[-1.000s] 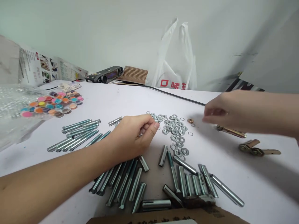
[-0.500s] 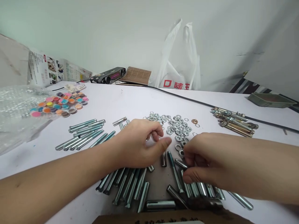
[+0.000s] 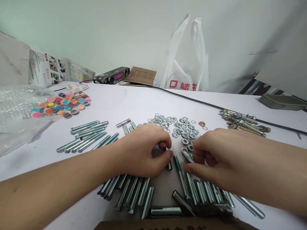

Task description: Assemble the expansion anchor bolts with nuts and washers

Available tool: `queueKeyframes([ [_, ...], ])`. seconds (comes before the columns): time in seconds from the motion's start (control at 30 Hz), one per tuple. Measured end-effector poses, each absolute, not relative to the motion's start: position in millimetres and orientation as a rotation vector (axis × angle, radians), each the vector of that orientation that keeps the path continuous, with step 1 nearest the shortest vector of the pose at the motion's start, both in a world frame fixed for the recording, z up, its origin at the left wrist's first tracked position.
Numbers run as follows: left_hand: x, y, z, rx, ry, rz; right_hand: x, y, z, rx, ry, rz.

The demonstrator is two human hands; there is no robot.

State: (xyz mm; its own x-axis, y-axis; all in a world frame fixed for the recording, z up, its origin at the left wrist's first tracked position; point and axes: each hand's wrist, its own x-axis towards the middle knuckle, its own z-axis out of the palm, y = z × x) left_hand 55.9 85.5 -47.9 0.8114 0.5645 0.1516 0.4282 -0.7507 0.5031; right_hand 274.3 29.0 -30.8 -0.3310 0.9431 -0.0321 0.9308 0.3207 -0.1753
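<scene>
Well, left hand [image 3: 146, 150]: it reached in over the middle of the counter [image 3: 134, 102], fingers and thumb curled toward each other with a small gap at the tips. The upper end of a short tube [image 3: 169, 164] showed in that gap; I could not tell whether it was gripped.
Right hand [image 3: 216, 156]: its fingers were bent down, the thumb lying apart from them. A tilted metal piece [image 3: 188, 156] poked out just beside the fingertips; whether they had hold of it, I could not tell.
Loose nuts [image 3: 185, 130]: they lay heaped with washers on the far side of the hands, and one gold nut [image 3: 202, 123] sat to their right.
Bolts: one bunch [image 3: 88, 139] lay left of the left hand, another group [image 3: 133, 191] nearer, partly under the forearm. A single bolt [image 3: 181, 175] lay between the hands.
Tube row [image 3: 209, 191]: it stretched along the near right, partly beneath the right hand.
Gold and silver bolt pile [image 3: 242, 121]: it rested at the far right, close to a black cable.
Far left: coloured discs [image 3: 59, 105] lay beside clear plastic wrap [image 3: 21, 105].
</scene>
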Motion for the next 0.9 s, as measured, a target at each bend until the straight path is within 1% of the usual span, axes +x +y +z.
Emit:
queueKeyframes([
  [0.1,54.5,85.3,-48.3,2.554,0.731,0.435,264.6,25.0,-25.6,-1.838,-2.575,0.170],
  [0.27,50.6,82.7,-43.0,2.593,0.639,0.471,240.0,19.7,-25.5,-1.894,-2.606,0.260],
  [0.37,50.6,80.9,-39.3,2.629,0.635,0.386,232.1,17.5,-32.2,-1.954,-2.588,0.283],
  [0.5,51.4,81.6,-39.6,2.637,0.614,0.311,235.6,13.9,-42.6,-1.894,-2.456,0.299],
  [0.73,50.3,87.3,-45.8,2.608,0.488,0.290,249.7,21.3,-38.6,-2.001,-2.223,0.758],
  [0.8,50.5,87.9,-46.8,2.584,0.481,0.333,249.3,24.9,-35.5,-1.952,-2.150,0.850],
  [0.9,50.9,88.2,-47.6,2.509,0.600,0.485,245.3,27.9,-30.7,-1.846,-2.030,0.923],
])
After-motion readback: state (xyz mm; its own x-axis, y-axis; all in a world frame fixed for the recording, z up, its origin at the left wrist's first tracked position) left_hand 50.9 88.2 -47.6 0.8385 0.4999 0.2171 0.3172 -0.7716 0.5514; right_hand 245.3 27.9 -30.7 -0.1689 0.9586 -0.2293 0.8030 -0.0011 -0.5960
